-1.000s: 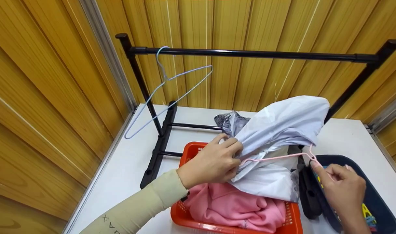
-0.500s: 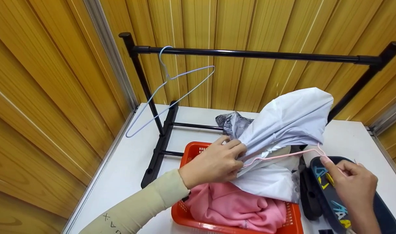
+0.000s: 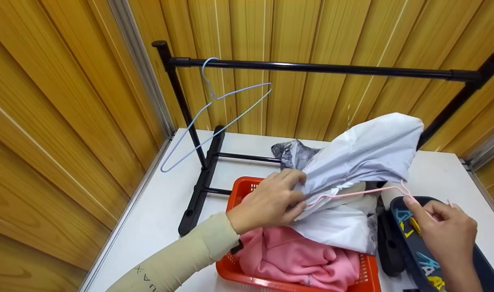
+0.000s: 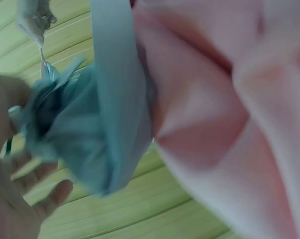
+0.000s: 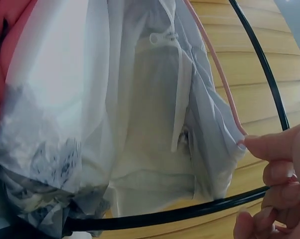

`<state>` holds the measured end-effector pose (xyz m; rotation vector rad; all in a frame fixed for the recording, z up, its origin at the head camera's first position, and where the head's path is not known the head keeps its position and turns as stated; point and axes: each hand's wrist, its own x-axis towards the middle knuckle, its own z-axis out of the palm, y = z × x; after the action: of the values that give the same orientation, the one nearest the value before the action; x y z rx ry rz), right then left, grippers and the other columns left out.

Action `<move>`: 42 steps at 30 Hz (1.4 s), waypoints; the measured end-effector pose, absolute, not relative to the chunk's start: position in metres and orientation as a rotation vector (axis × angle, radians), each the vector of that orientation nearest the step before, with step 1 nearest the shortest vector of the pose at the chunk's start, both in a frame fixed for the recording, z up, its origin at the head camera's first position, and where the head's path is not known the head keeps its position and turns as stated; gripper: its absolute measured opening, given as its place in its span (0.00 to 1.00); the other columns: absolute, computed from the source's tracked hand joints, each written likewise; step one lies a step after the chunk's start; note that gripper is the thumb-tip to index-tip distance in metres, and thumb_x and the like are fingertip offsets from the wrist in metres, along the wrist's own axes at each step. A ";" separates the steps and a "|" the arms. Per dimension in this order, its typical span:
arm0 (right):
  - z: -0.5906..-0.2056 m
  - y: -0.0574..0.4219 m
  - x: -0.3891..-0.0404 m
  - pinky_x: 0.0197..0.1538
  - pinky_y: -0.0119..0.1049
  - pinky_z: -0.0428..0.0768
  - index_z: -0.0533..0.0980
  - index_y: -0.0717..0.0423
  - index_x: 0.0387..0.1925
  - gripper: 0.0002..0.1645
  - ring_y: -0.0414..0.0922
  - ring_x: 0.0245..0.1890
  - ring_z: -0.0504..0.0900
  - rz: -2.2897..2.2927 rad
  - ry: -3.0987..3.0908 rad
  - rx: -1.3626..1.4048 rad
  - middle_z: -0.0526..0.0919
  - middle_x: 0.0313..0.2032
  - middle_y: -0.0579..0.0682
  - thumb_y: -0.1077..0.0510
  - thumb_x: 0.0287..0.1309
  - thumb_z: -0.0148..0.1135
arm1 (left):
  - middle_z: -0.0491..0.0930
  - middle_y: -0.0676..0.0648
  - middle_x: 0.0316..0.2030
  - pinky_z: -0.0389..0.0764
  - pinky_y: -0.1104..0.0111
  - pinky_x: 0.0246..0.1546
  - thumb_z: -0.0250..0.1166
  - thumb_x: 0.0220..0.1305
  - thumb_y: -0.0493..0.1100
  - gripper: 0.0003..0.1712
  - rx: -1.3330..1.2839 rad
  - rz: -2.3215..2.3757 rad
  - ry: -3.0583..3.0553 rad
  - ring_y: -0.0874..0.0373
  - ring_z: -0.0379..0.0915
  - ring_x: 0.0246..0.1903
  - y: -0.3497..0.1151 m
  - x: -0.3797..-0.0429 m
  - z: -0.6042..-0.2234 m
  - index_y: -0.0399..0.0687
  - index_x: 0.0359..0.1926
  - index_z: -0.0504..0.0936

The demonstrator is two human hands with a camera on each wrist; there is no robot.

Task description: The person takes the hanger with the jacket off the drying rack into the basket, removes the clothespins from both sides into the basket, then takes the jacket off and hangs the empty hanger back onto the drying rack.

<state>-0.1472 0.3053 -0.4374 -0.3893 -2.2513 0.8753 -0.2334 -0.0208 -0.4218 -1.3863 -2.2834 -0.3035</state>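
Note:
A white zip-up jacket [image 3: 364,150] with a dark grey patterned part drapes over the orange basket. Its zipper pull [image 5: 162,39] shows in the right wrist view. Partly inside the jacket is a pink hanger [image 3: 356,195]. My right hand [image 3: 447,229] pinches the hanger near its hook between thumb and forefinger. My left hand [image 3: 273,200] is at the jacket's left side, by the hanger's left end. In the left wrist view its fingers [image 4: 53,196] are spread and loose beside the cloth.
Pink cloth [image 3: 295,259] fills the front of the orange basket [image 3: 230,269]. A blue-purple hanger [image 3: 234,117] hangs at the left of the black rack's bar [image 3: 320,67]. Right of the basket, a dark tray [image 3: 484,263] holds several coloured clips [image 3: 427,261].
My left hand's fingers have loosened from the cloth. My right hand has shifted right with the pink hanger, drawing the jacket's upper part along; more clips show in the tray.

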 end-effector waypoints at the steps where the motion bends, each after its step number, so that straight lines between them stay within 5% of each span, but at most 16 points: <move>1: -0.437 0.304 -0.147 0.56 0.38 0.66 0.65 0.55 0.06 0.28 0.29 0.13 0.54 0.874 -2.238 -0.383 0.57 0.06 0.37 0.56 0.46 0.75 | 0.72 0.49 0.53 0.73 0.68 0.50 0.58 0.66 0.54 0.14 -1.362 -0.352 -2.296 0.57 0.67 0.54 -0.019 -0.233 -0.422 0.55 0.32 0.85; 3: -0.436 0.302 -0.147 0.63 0.50 0.67 0.66 0.56 0.06 0.28 0.28 0.12 0.55 0.904 -2.214 -0.380 0.58 0.06 0.36 0.57 0.46 0.75 | 0.71 0.47 0.56 0.73 0.66 0.56 0.58 0.66 0.56 0.15 -1.331 -0.410 -2.288 0.55 0.66 0.57 -0.016 -0.233 -0.422 0.54 0.37 0.85; 7: -0.433 0.300 -0.149 0.63 0.46 0.67 0.69 0.59 0.07 0.27 0.30 0.12 0.58 0.945 -2.226 -0.442 0.62 0.06 0.38 0.54 0.48 0.74 | 0.69 0.43 0.60 0.70 0.64 0.64 0.64 0.62 0.51 0.15 -1.327 -0.448 -2.195 0.52 0.66 0.61 -0.014 -0.233 -0.420 0.51 0.47 0.82; 10: -0.432 0.301 -0.150 0.45 0.30 0.69 0.71 0.60 0.09 0.26 0.32 0.15 0.61 0.930 -2.255 -0.513 0.64 0.07 0.38 0.51 0.49 0.73 | 0.70 0.42 0.59 0.71 0.66 0.63 0.67 0.59 0.44 0.17 -1.346 -0.491 -2.137 0.53 0.67 0.60 -0.014 -0.234 -0.419 0.48 0.50 0.79; 14: -0.432 0.302 -0.149 0.25 0.29 0.56 0.71 0.59 0.09 0.26 0.33 0.17 0.61 0.873 -2.267 -0.537 0.64 0.08 0.37 0.50 0.48 0.74 | 0.71 0.44 0.57 0.77 0.68 0.56 0.67 0.57 0.41 0.15 -1.360 -0.503 -2.126 0.54 0.69 0.59 -0.018 -0.235 -0.418 0.47 0.46 0.77; 26: -0.434 0.309 -0.148 0.23 0.32 0.56 0.69 0.58 0.10 0.30 0.37 0.16 0.61 0.907 -2.327 -0.683 0.64 0.08 0.40 0.44 0.51 0.71 | 0.75 0.44 0.52 0.79 0.76 0.34 0.60 0.57 0.35 0.08 -1.489 -0.434 -1.903 0.60 0.74 0.40 -0.022 -0.234 -0.418 0.50 0.39 0.78; 30: -0.437 0.310 -0.147 0.22 0.32 0.54 0.67 0.58 0.08 0.31 0.36 0.13 0.59 0.869 -2.327 -0.635 0.62 0.06 0.39 0.45 0.51 0.71 | 0.74 0.45 0.52 0.78 0.77 0.37 0.59 0.54 0.33 0.09 -1.584 -0.435 -1.904 0.60 0.73 0.46 -0.020 -0.230 -0.416 0.51 0.35 0.76; 38: -0.438 0.311 -0.145 0.22 0.33 0.53 0.67 0.57 0.08 0.31 0.36 0.13 0.60 0.886 -2.326 -0.644 0.61 0.07 0.39 0.44 0.50 0.72 | 0.74 0.46 0.52 0.78 0.75 0.51 0.60 0.65 0.43 0.07 -1.610 -0.443 -1.967 0.58 0.73 0.51 -0.018 -0.225 -0.416 0.48 0.42 0.79; 42: -0.435 0.310 -0.146 0.21 0.33 0.56 0.68 0.59 0.10 0.32 0.39 0.15 0.61 0.932 -2.354 -0.732 0.64 0.08 0.42 0.40 0.51 0.69 | 0.76 0.47 0.51 0.81 0.74 0.46 0.56 0.67 0.41 0.06 -1.549 -0.310 -1.979 0.57 0.74 0.52 -0.019 -0.225 -0.415 0.49 0.38 0.80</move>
<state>-0.1458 0.3099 -0.4347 -0.7319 -2.3542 0.9317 -0.2246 -0.0188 -0.4150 -1.5488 -1.9787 -0.3102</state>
